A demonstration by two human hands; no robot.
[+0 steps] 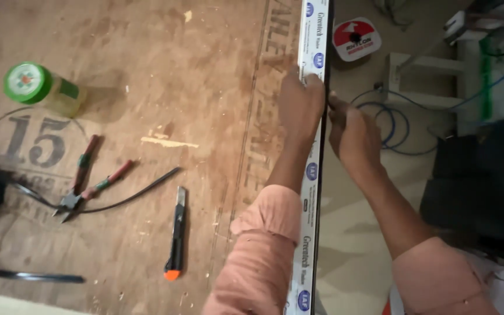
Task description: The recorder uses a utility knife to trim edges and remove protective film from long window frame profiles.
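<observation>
Across most of the view lies a brown plywood board point(147, 116), scuffed and stamped with large dark lettering and a ringed mark at its left side. Along its right edge runs a long white strip point(312, 35) with a dark edge, covered in protective film that repeats small blue round logos and green print down its length. Both hands meet at this strip, in the upper middle of the view. The left hand point(300, 108), coming out of a rolled salmon-pink sleeve point(258, 256), is laid over the strip from the board side, fingers curled over its edge. The right hand point(351, 137) closes in from the other side, fingertips pinched against the strip's dark edge; what they nip there is too small to tell.

Beyond the edge, on the floor, a round white roll point(356, 38) carries a red label, and blue cable point(395, 125) coils beside a white frame point(424, 81).

On the board, a jar point(45, 87) of yellowish stuff with a green lid lies at the upper left. Below it rest red-handled pliers point(86, 186) across a black cable point(129, 195), and nearby a black utility knife point(176, 233) with an orange end.
</observation>
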